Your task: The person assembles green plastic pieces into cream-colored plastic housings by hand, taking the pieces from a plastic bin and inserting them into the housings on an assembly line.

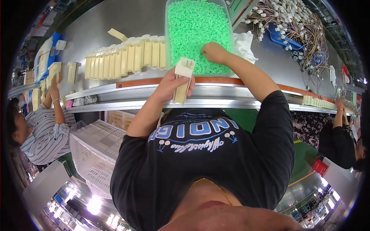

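Note:
My left hand [169, 87] is closed round a long cream plastic housing [185, 68], tilted over the front rail with its slotted end up and away from me. My right hand [214, 52] is over a clear plastic bin [167, 42] heaped with small green plastic pieces [197, 23]. Its fingers are curled down into the green pieces, and their tips are hidden, so what they hold cannot be made out. Left of the bin, a row of similar cream housings [125, 57] stands side by side on the metal table.
A white cloth [243, 46] lies right of the bin. Beyond it are bundled wires with white connectors [285, 19] and a blue tray [283, 37]. A metal rail [216, 92] borders the table. Co-workers sit left and right; white crates [96, 146] stand at my left.

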Demonstrator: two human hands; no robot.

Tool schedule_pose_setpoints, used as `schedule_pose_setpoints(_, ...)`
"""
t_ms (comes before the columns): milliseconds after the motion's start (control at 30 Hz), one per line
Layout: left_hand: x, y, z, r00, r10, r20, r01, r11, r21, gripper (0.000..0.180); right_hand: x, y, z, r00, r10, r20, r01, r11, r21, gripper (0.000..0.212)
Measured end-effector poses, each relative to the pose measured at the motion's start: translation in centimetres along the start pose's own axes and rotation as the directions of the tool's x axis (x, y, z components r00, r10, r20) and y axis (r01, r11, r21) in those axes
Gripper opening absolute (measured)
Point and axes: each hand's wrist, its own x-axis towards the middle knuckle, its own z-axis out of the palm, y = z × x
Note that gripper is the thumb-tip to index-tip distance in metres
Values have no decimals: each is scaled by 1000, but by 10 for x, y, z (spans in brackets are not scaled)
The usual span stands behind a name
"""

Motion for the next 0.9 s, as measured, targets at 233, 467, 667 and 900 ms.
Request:
schedule_pose_setpoints(233, -8, 4, 7, 990, -27, 135, 32, 999, -35, 29, -5, -10, -37, 983, 24, -182, 9, 983, 181, 11)
schedule_pose_setpoints(467, -8, 5, 17, 927, -139, 349, 155, 988, -20, 37, -17, -26, -64, 994, -50, -100, 29, 978, -206, 10)
schedule_pose_setpoints(667, -12, 6, 12, 919, -107, 379, 154, 983, -95, 32, -75, -105, -123, 969, -64, -237, 210, 717, 665, 5)
schedule_pose_setpoints(900, -6, 8, 15, 846, -189, 499, 303, 940, -157, 30, -98, -123, -124, 864, -398, -308, 501, 741, 447, 11)
